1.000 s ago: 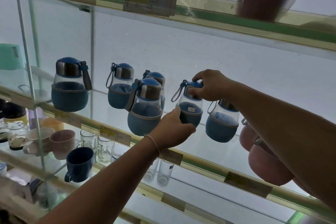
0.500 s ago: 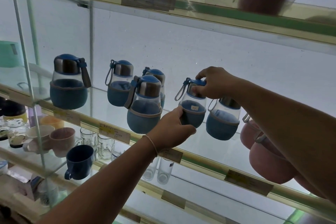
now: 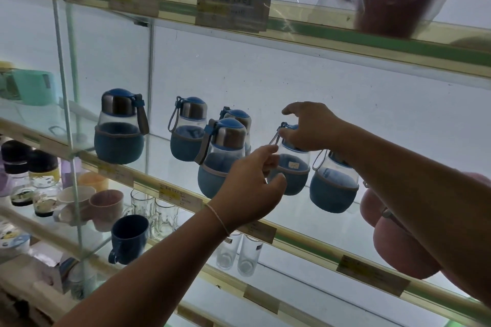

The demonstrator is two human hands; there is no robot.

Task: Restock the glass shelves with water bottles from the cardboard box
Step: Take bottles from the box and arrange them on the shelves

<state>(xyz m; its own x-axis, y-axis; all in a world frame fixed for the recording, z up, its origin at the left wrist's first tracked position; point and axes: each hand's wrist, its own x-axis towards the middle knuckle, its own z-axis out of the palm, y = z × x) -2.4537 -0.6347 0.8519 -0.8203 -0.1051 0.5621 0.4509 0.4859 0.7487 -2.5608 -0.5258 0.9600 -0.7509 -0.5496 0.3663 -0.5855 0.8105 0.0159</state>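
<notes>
Right hand [image 3: 309,127] gripped the bottle [image 3: 291,172] cap on the glass shelf [image 3: 305,243]; left hand [image 3: 249,188] pinched its strap [image 3: 276,137] beside it.

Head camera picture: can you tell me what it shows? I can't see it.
Two hands fuss with a small blue water bottle on a glass shelf: the right hand holds its lid, the left hand pinches its strap loop. Five more blue bottles stand around it, with mugs and glasses on the shelf below.

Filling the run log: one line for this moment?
stage: placing | right hand: grips bottle cap | left hand: pinches its strap | bottle: on glass shelf
</notes>
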